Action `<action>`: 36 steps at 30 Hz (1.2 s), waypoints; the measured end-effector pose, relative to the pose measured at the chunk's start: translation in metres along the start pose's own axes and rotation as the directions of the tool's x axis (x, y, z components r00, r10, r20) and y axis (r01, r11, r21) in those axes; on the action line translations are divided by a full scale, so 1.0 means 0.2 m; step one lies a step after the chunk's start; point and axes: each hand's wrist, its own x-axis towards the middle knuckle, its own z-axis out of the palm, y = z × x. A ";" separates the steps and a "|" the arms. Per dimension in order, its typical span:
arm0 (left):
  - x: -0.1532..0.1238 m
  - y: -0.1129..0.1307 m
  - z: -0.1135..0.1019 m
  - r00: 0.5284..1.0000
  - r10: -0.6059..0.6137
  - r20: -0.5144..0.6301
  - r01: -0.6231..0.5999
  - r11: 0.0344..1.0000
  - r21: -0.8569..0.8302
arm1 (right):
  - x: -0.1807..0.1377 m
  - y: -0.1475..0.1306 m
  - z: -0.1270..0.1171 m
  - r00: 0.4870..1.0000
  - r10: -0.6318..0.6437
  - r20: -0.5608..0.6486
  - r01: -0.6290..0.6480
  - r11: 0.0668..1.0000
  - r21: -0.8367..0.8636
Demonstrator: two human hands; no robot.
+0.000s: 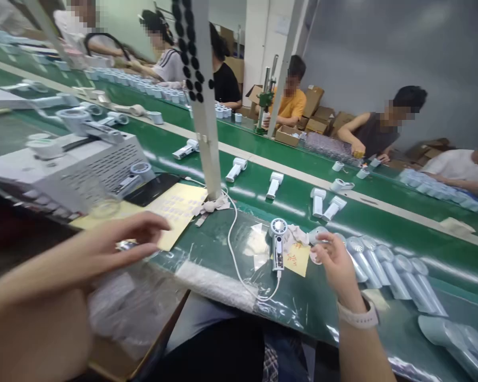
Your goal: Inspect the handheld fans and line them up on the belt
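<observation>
My left hand (133, 241) hovers above the left end of the bench, thumb and fingers apart, near a yellow sheet of small labels (175, 204). A small shiny thing (125, 244) shows beside its palm, partly hidden. My right hand (336, 262) reaches over the right side with fingers bent and apart. It is beside a row of handheld fans in clear bags (382, 260), and it covers part of that row. Between my hands a white handheld fan (279, 228) lies with its head away from me, a white cable (239, 276) plugged into its handle end.
A green conveyor (255, 196) carrying several fans runs across. A white post (207, 122) rises at its near edge. A vented white device (107, 154) stands left, above an open carton (143, 339) of plastic bags. Several co-workers (295, 103) sit across the line.
</observation>
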 end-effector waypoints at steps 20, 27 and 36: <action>0.90 -0.24 1.17 0.877 0.160 0.453 0.010 0.937 -0.350 | 0.92 0.10 -0.02 0.902 0.431 -0.015 -0.322 0.649 -0.689; 0.87 -0.14 1.02 0.969 0.117 0.217 0.077 0.694 -0.716 | 0.74 -0.13 0.18 0.945 0.260 0.199 -0.108 0.822 -0.559; 0.87 -0.12 1.04 0.922 -0.378 0.083 0.036 -0.130 -0.991 | 0.29 -0.13 0.47 0.979 0.057 0.198 -0.009 0.972 -0.235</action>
